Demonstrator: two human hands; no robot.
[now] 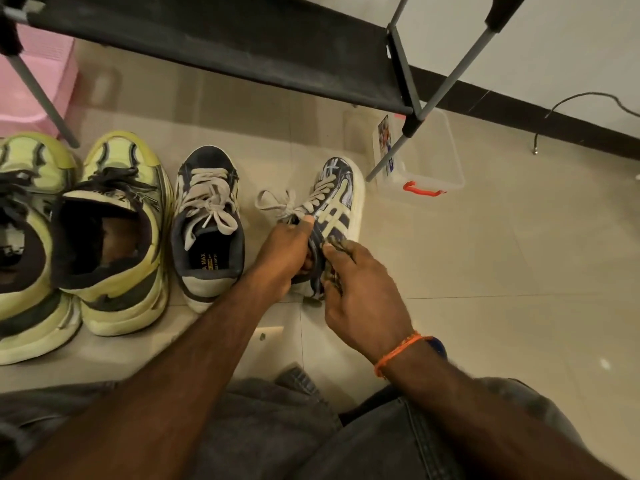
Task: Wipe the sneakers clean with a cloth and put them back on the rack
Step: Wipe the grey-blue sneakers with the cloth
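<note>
Your left hand (pixel 282 252) grips the collar of the navy sneaker (pixel 334 209) at frame centre, tilted on its side; your right hand (pixel 360 299) pinches a dark cloth (pixel 329 271) against its heel. Its mate (pixel 207 226) stands just left, below the rack (pixel 221 46).

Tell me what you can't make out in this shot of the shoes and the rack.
Head view, the only one:
- Cloth: dark scraps show under the right hand; that hand covers the rest.
- Heel of the held navy sneaker: hidden by the left hand and right hand.
- Leftmost yellow sneaker: cut by the left edge.
- Rack: its shelf top is out of sight.
- Label on the clear box: too small.
</note>
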